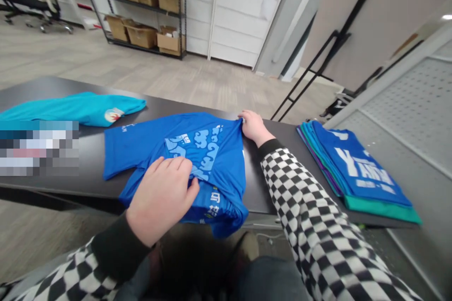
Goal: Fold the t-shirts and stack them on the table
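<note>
The dark tabletop [90, 153] bears three lots of clothing. One blue shirt [226, 162] lies rumpled at centre, overhanging the near edge. One folded stack [353, 150] sits right, aligned apparently for compactness; layers uncountable. One turquoise garment [70, 109] lies left. Of my two hands, the right hand [254, 127] pinches the shirt's far corner, seemingly for tension; the left hand [162, 197] closes on cloth mid-shirt, apparently for control.

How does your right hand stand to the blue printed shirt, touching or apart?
Touching. The head view shows the right hand with its fingertips closed on the far right corner of the blue printed shirt.
</note>
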`<state>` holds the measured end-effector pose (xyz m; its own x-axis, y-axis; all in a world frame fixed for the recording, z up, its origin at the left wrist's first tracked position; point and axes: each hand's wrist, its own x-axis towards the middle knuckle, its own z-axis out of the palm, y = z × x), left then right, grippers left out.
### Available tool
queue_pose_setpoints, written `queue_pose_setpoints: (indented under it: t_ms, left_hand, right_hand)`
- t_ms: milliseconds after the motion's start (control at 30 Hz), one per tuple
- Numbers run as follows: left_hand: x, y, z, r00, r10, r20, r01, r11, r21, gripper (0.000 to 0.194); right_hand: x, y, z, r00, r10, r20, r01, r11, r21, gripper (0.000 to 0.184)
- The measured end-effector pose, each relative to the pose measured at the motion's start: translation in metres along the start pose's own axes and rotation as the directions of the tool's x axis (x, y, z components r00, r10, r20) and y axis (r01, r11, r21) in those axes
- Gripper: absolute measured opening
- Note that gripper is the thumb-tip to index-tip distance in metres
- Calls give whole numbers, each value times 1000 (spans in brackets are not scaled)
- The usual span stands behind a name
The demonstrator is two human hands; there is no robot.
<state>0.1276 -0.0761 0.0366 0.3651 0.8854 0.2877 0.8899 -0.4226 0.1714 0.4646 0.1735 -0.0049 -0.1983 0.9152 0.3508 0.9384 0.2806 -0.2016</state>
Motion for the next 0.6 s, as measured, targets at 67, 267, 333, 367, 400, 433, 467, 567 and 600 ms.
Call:
queue_pose_setpoints:
  t_ms: [67,267,333,367,400,433,467,567,600]
  left_hand:
    - [-6,4,-2,999,-10,-42,10,1000,-21,19]
    - [-14,31,20,955,297,-8,-295,944,-148,52]
    - [-15,37,27,952,306,21,-300,944,-136,50]
    - [-16,37,28,956,292,27,-286,950,-128,49]
    - [-17,36,28,961,276,32,-270,955,-121,48]
    - [-19,33,27,965,260,35,-254,961,-113,47]
    - [-21,29,24,969,246,39,-240,965,-105,48]
    - [-31,14,10,975,219,26,-215,971,-106,48]
    - [-36,11,5,979,205,1,-203,972,-122,48]
  right_hand:
    - [-8,-10,-10,998,19,-53,-18,999,30,60]
    - [-30,-43,-24,996,-45,79,27,977,213,53]
    - [-34,-49,-22,975,-6,222,-37,981,191,52]
    - [-35,-51,-20,960,12,278,-62,983,170,53]
    - [-35,-52,-18,948,24,317,-77,985,154,53]
    - [-34,-52,-17,940,31,340,-85,986,145,54]
    - [-34,-52,-15,936,33,351,-88,986,140,54]
    - [-32,-49,-12,936,33,350,-83,988,129,57]
    - [-31,-48,-11,936,34,349,-82,989,125,58]
